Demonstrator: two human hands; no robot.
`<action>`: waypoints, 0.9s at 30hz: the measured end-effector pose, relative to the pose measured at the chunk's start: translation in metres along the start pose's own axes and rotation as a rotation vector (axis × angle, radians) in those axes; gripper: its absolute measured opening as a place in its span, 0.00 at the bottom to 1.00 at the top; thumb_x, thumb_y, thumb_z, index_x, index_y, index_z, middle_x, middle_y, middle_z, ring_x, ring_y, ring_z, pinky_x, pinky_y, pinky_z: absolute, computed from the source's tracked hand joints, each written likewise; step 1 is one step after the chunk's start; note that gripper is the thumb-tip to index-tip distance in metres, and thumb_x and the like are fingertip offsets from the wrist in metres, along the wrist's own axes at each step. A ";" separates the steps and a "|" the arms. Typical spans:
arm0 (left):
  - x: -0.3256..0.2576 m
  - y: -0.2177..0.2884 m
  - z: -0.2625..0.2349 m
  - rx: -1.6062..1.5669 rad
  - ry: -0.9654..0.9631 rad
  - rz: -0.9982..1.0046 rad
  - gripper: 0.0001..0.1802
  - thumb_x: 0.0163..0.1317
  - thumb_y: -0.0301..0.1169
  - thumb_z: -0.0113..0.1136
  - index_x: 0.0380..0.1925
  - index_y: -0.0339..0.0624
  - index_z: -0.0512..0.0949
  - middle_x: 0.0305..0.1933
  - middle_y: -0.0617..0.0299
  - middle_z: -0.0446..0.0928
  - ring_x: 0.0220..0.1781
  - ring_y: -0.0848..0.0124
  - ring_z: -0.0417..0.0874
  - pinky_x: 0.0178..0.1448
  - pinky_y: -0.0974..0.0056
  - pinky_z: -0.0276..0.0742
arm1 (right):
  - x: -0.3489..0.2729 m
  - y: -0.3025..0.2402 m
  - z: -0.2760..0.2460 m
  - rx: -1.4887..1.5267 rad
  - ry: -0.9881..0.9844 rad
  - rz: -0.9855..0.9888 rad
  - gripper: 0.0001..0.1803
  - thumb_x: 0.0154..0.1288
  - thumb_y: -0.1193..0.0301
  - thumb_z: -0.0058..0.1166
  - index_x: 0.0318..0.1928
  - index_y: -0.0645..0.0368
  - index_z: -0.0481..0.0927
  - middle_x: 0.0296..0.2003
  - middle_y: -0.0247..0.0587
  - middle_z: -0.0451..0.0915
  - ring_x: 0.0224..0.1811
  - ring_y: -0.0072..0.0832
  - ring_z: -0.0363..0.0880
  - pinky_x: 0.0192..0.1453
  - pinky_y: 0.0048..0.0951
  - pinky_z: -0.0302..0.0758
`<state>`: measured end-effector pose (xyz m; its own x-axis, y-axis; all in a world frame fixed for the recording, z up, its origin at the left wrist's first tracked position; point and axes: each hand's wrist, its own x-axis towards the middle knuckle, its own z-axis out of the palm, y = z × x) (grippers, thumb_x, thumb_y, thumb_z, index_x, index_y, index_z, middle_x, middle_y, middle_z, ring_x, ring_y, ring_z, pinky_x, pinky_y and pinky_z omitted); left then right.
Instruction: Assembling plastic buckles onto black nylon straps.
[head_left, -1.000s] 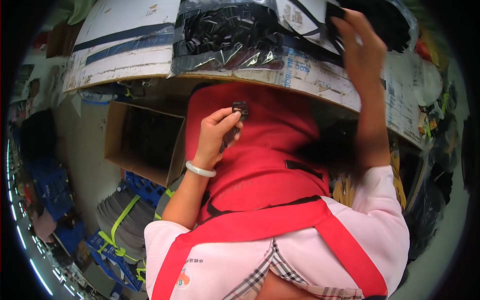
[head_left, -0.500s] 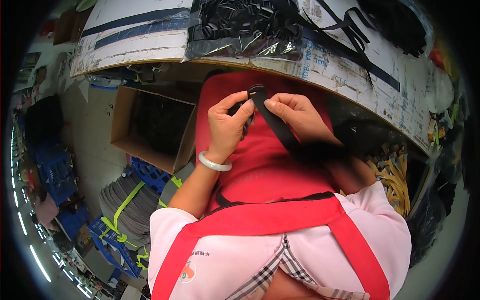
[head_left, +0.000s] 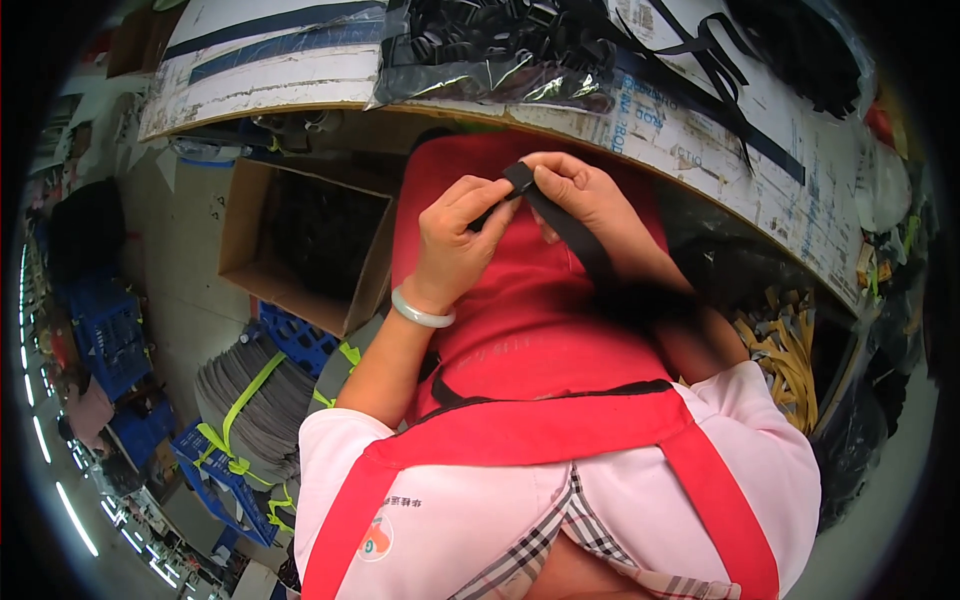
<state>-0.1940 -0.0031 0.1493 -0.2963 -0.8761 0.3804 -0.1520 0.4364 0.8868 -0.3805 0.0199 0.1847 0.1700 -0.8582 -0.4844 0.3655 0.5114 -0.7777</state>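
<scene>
1. Left hand (head_left: 460,230) and right hand (head_left: 590,205): the fingers of both are pinching the end of a black strap (head_left: 575,235), which is hanging over the red apron (head_left: 520,310), off the tabletop's near edge.
2. The scuffed white tabletop (head_left: 780,215) is carrying bagged black buckles (head_left: 490,50) by its near edge and loose straps (head_left: 735,122) toward its right end.
3. An open cardboard box (head_left: 240,225) is standing below, left of the apron; blue crates (head_left: 108,345) are standing farther left.
</scene>
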 end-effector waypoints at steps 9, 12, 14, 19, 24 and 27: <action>-0.001 0.006 -0.002 -0.942 -0.014 -0.992 0.12 0.65 0.32 0.60 0.43 0.35 0.80 0.29 0.63 0.80 0.21 0.79 0.77 0.17 0.77 0.63 | -0.004 0.009 0.001 -0.509 -0.017 -0.575 0.08 0.61 0.77 0.61 0.41 0.61 0.81 0.41 0.36 0.77 0.43 0.22 0.76 0.42 0.19 0.74; 0.000 0.013 0.002 -0.764 0.048 -0.880 0.10 0.64 0.31 0.62 0.41 0.35 0.81 0.27 0.64 0.80 0.21 0.80 0.77 0.18 0.77 0.64 | -0.021 -0.004 0.018 -0.598 -0.053 -0.960 0.08 0.60 0.85 0.58 0.40 0.63 0.80 0.35 0.36 0.78 0.36 0.22 0.78 0.37 0.19 0.74; 0.003 0.019 0.004 -0.744 0.097 -0.848 0.09 0.63 0.29 0.63 0.39 0.35 0.82 0.26 0.64 0.80 0.22 0.81 0.76 0.20 0.77 0.66 | -0.037 -0.013 0.024 -0.436 0.046 -0.510 0.05 0.62 0.82 0.57 0.39 0.65 0.77 0.29 0.34 0.78 0.25 0.18 0.76 0.28 0.17 0.72; -0.005 0.018 0.006 -0.481 0.122 -0.630 0.08 0.62 0.26 0.63 0.39 0.34 0.83 0.26 0.66 0.78 0.23 0.83 0.73 0.25 0.77 0.65 | -0.016 -0.006 0.008 -0.389 0.065 -0.066 0.08 0.64 0.77 0.58 0.40 0.64 0.73 0.25 0.33 0.78 0.19 0.15 0.75 0.20 0.16 0.69; -0.013 0.012 0.008 -0.320 0.084 -0.382 0.08 0.61 0.23 0.63 0.40 0.34 0.83 0.28 0.67 0.75 0.25 0.82 0.72 0.27 0.75 0.64 | -0.011 0.009 0.017 -0.297 0.119 -0.162 0.10 0.66 0.73 0.56 0.44 0.63 0.72 0.25 0.34 0.77 0.19 0.17 0.76 0.20 0.16 0.71; -0.013 0.009 -0.003 -0.349 0.074 -0.396 0.08 0.61 0.23 0.63 0.40 0.34 0.83 0.28 0.67 0.75 0.25 0.82 0.72 0.27 0.75 0.64 | -0.003 0.008 0.011 -0.163 0.052 0.048 0.12 0.72 0.67 0.50 0.45 0.64 0.74 0.23 0.33 0.75 0.18 0.18 0.76 0.19 0.18 0.73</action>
<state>-0.1888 0.0117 0.1533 -0.2108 -0.9775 0.0050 0.0875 -0.0137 0.9961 -0.3683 0.0264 0.1840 0.1342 -0.8311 -0.5397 0.2044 0.5561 -0.8056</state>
